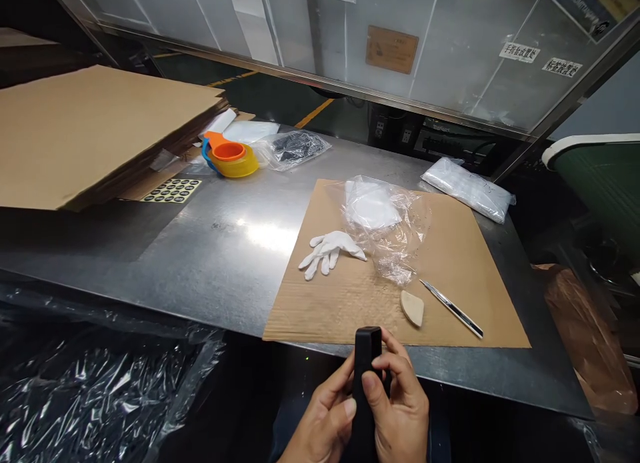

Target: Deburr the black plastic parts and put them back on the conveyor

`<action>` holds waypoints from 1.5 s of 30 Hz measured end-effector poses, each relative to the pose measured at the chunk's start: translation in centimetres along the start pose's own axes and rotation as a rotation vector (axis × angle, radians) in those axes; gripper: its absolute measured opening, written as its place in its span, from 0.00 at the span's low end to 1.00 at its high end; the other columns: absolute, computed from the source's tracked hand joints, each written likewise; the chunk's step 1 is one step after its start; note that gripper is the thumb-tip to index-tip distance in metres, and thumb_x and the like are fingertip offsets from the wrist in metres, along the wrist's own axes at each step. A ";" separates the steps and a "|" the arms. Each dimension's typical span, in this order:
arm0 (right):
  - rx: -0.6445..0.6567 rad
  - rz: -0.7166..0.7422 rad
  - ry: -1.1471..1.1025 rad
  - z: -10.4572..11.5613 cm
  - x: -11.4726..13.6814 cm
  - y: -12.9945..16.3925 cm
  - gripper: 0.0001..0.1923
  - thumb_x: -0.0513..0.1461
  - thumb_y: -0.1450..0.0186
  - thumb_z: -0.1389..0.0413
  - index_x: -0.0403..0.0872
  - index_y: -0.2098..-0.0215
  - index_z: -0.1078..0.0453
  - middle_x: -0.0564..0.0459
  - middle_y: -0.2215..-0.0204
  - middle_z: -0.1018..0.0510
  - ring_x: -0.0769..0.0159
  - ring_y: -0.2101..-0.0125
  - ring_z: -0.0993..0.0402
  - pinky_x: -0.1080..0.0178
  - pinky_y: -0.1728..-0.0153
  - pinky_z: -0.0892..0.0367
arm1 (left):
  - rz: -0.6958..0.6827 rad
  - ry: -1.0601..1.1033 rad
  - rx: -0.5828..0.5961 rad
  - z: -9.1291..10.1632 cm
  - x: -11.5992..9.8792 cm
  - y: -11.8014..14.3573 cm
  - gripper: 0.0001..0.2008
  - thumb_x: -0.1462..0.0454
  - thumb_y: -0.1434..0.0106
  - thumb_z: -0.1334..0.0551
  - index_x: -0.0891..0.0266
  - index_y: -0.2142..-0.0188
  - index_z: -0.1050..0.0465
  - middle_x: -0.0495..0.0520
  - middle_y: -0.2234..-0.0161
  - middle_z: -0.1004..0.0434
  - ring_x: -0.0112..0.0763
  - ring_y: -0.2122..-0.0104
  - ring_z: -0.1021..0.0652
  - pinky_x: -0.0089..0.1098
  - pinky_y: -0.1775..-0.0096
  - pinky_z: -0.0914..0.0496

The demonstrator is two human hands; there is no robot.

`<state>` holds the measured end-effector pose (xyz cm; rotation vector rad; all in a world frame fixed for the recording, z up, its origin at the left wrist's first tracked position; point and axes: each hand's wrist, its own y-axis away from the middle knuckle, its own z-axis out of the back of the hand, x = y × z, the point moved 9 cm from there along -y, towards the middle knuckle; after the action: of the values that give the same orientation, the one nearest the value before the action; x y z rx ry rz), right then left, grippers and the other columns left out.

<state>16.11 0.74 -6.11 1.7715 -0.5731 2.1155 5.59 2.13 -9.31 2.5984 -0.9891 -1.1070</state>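
Both of my hands hold a slim black device (367, 356) upright at the near edge of the metal table (220, 249). My left hand (323, 419) wraps it from the left. On the device's front lies the thumb of my right hand (400, 399). Just beyond, a brown cardboard sheet (460, 269) lies flat. On it rest a white glove (330, 249), a crumpled clear plastic bag (387, 226), a small beige wedge (412, 307) and a thin metal blade tool (453, 308).
A stack of cardboard sheets (90, 129) fills the table's left end, with a sticker sheet (173, 191) beside it. An orange and yellow tape dispenser (230, 157) and a bag of dark parts (295, 147) sit at the back. A white packet (467, 188) lies at the right. Black plastic film (100, 389) hangs at lower left.
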 end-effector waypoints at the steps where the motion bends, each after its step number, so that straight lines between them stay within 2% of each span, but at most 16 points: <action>1: -0.002 -0.005 -0.007 0.0 -0.1 0.0 0.07 0.39 0.43 0.41 0.51 0.65 0.27 0.46 0.49 0.30 0.53 0.48 0.34 0.56 0.54 0.33 | -0.007 0.000 -0.003 0.0 0.0 0.0 0.23 0.60 0.47 0.35 0.51 0.50 0.30 0.51 0.44 0.34 0.44 0.40 0.45 0.42 0.40 0.55; 4: 0.025 -0.006 0.010 -0.2 -0.1 0.1 0.15 0.39 0.42 0.41 0.53 0.55 0.29 0.46 0.48 0.32 0.55 0.48 0.34 0.56 0.53 0.34 | -0.009 -0.010 -0.011 0.0 0.0 0.0 0.22 0.60 0.47 0.36 0.51 0.51 0.29 0.51 0.45 0.33 0.44 0.40 0.45 0.42 0.40 0.56; 6: 0.040 -0.001 0.020 -0.3 0.0 0.1 0.17 0.39 0.41 0.42 0.53 0.53 0.29 0.46 0.47 0.32 0.55 0.48 0.34 0.55 0.52 0.34 | -0.008 -0.024 -0.013 0.1 0.1 0.0 0.22 0.59 0.47 0.36 0.51 0.51 0.29 0.51 0.44 0.34 0.45 0.40 0.45 0.42 0.40 0.55; 11: -0.003 -0.029 -0.024 0.1 -0.3 0.2 0.04 0.40 0.43 0.40 0.49 0.68 0.27 0.45 0.49 0.30 0.53 0.47 0.35 0.56 0.53 0.34 | 0.011 -0.038 0.000 0.0 0.1 0.0 0.24 0.58 0.48 0.35 0.51 0.50 0.31 0.52 0.45 0.33 0.46 0.39 0.46 0.43 0.40 0.55; 13: -0.005 -0.060 -0.053 -0.1 -0.5 0.4 0.05 0.41 0.44 0.40 0.48 0.73 0.30 0.44 0.49 0.30 0.53 0.47 0.36 0.56 0.52 0.36 | 0.016 -0.042 0.008 -0.3 -0.1 0.0 0.25 0.58 0.48 0.35 0.52 0.49 0.31 0.53 0.44 0.34 0.46 0.40 0.46 0.43 0.40 0.55; 16: -0.038 -0.136 -0.130 0.1 -0.7 0.5 0.09 0.44 0.44 0.40 0.48 0.72 0.33 0.45 0.48 0.31 0.54 0.47 0.36 0.58 0.52 0.36 | 0.015 -0.003 0.058 -1.3 -0.4 0.0 0.25 0.58 0.48 0.35 0.53 0.49 0.31 0.54 0.44 0.34 0.48 0.41 0.43 0.44 0.41 0.52; 19: -0.061 -0.235 -0.198 0.4 -1.1 0.4 0.11 0.47 0.38 0.46 0.49 0.63 0.33 0.45 0.51 0.29 0.58 0.50 0.33 0.59 0.53 0.36 | 0.039 0.070 0.114 -1.9 -0.2 0.0 0.26 0.58 0.47 0.36 0.53 0.48 0.32 0.55 0.44 0.34 0.48 0.42 0.41 0.44 0.42 0.49; 21: -0.023 -0.302 -0.245 0.3 -1.4 0.0 0.13 0.47 0.37 0.49 0.49 0.57 0.35 0.46 0.55 0.27 0.61 0.54 0.30 0.60 0.55 0.34 | 0.067 0.093 0.121 -1.8 0.3 0.1 0.25 0.58 0.47 0.36 0.52 0.48 0.32 0.54 0.45 0.33 0.47 0.42 0.39 0.43 0.42 0.49; 24: 0.023 -0.416 -0.333 0.0 -1.9 -0.5 0.17 0.48 0.39 0.45 0.49 0.56 0.36 0.48 0.60 0.25 0.61 0.58 0.28 0.61 0.59 0.32 | 0.081 0.089 0.110 -1.2 1.1 0.4 0.24 0.59 0.47 0.36 0.50 0.49 0.32 0.54 0.46 0.32 0.47 0.42 0.39 0.43 0.42 0.49; 28: 0.066 -0.554 -0.470 -0.8 -2.2 -0.8 0.14 0.46 0.42 0.42 0.48 0.61 0.34 0.52 0.66 0.24 0.64 0.65 0.26 0.64 0.65 0.31 | 0.070 0.046 0.119 -0.9 1.4 0.6 0.24 0.58 0.47 0.35 0.50 0.49 0.32 0.54 0.46 0.32 0.47 0.43 0.38 0.43 0.43 0.47; 32: 0.077 -0.607 -0.526 -1.2 -2.0 -0.7 0.12 0.46 0.43 0.40 0.47 0.66 0.33 0.55 0.73 0.26 0.69 0.73 0.28 0.68 0.73 0.32 | 0.011 -0.014 0.167 -1.5 1.2 0.5 0.26 0.57 0.46 0.36 0.51 0.47 0.34 0.55 0.46 0.33 0.48 0.44 0.37 0.43 0.44 0.45; 35: 0.041 -0.632 -0.491 -0.8 -2.3 -0.8 0.13 0.46 0.44 0.40 0.46 0.70 0.34 0.59 0.78 0.29 0.74 0.79 0.33 0.72 0.80 0.37 | -0.051 -0.033 0.222 -2.0 1.0 0.4 0.27 0.56 0.46 0.37 0.52 0.46 0.36 0.57 0.45 0.35 0.49 0.46 0.35 0.44 0.45 0.44; 38: 0.016 -0.634 -0.509 -0.6 -2.6 -0.9 0.15 0.48 0.44 0.40 0.46 0.75 0.36 0.62 0.83 0.34 0.78 0.83 0.39 0.75 0.84 0.44 | -0.045 -0.038 0.227 -2.0 1.1 0.4 0.28 0.56 0.46 0.37 0.50 0.45 0.37 0.57 0.45 0.35 0.50 0.47 0.33 0.45 0.47 0.40; 40: 0.037 -0.629 -0.512 -0.7 -2.7 -0.8 0.16 0.50 0.42 0.43 0.46 0.74 0.35 0.61 0.82 0.34 0.77 0.82 0.38 0.75 0.85 0.44 | -0.003 -0.043 0.204 -1.7 1.3 0.4 0.28 0.56 0.45 0.37 0.49 0.44 0.38 0.58 0.44 0.35 0.50 0.48 0.32 0.46 0.49 0.38; 42: 0.098 -0.622 -0.480 -0.9 -2.7 -0.6 0.17 0.52 0.41 0.46 0.48 0.66 0.31 0.57 0.76 0.28 0.73 0.77 0.32 0.73 0.81 0.39 | 0.025 -0.050 0.167 -1.3 1.2 0.3 0.28 0.57 0.44 0.37 0.49 0.44 0.39 0.57 0.44 0.35 0.49 0.47 0.33 0.46 0.48 0.38; 45: 0.194 -0.565 -0.395 -1.2 -2.6 -0.3 0.22 0.51 0.42 0.44 0.51 0.53 0.33 0.52 0.63 0.25 0.67 0.64 0.28 0.68 0.67 0.32 | -0.014 -0.087 0.129 -0.8 0.5 0.1 0.26 0.59 0.43 0.38 0.49 0.45 0.37 0.54 0.45 0.34 0.45 0.45 0.36 0.43 0.44 0.44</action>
<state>15.73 1.60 -8.84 2.1554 0.0613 1.4875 6.29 1.63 -9.01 2.6813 -1.0977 -1.2074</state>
